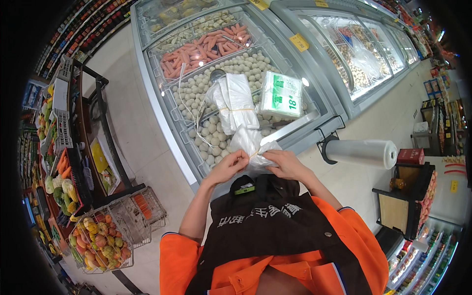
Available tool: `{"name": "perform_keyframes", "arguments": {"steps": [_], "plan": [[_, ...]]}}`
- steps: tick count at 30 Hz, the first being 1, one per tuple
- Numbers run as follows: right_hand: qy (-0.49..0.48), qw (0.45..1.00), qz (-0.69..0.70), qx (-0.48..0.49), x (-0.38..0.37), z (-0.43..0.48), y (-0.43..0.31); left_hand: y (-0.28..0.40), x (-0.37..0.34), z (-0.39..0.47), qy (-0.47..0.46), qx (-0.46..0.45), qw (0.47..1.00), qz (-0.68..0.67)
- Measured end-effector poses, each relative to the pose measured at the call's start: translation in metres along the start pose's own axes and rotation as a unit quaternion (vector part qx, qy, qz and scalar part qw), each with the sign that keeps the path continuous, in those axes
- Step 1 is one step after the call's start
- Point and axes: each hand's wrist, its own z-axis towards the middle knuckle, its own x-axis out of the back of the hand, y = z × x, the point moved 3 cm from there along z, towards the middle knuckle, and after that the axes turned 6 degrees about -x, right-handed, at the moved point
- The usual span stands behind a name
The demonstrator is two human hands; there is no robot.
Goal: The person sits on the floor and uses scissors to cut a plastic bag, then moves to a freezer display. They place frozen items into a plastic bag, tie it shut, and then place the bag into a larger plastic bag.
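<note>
Between my two hands is a bunch of thin clear plastic bags (246, 140), with a tan rubber band (254, 155) across it. My left hand (230, 164) pinches the near left side of the bunch. On the right, my right hand (287, 162) grips the crumpled plastic by the band. Just beyond lies a folded bundle of white plastic bags (236, 97), bound with another rubber band. A wrapped green-and-white pack of bags (281, 94) sits to its right. Both rest over the chest freezer (162, 121), above pale round balls (212, 134).
Pink sausages (206, 48) fill a farther freezer basket. A plastic bag roll (357, 151) juts from a holder on the right. A second freezer (354, 55) stands beyond. Left are a vegetable stand (68, 177) and a wire basket of fruit (99, 241).
</note>
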Motion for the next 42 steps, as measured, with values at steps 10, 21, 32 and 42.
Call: {"name": "perform_keyframes", "arguments": {"steps": [10,21,32,42], "plan": [[0.078,0.971,-0.219,0.057,0.01,-0.011,-0.016,-0.047,0.047,0.015,0.287,0.098,0.846,-0.439],[0.208,0.935,0.254,-0.137,0.046,-0.035,0.043,-0.14,0.108,-0.027,0.44,0.063,0.891,-0.089],[0.23,0.969,0.085,-0.035,0.056,0.012,0.005,-0.062,0.036,0.009,0.317,0.003,0.948,-0.024],[0.1,0.995,0.017,0.005,-0.001,0.015,-0.074,0.004,0.002,0.022,0.165,-0.182,0.907,-0.342]]}}
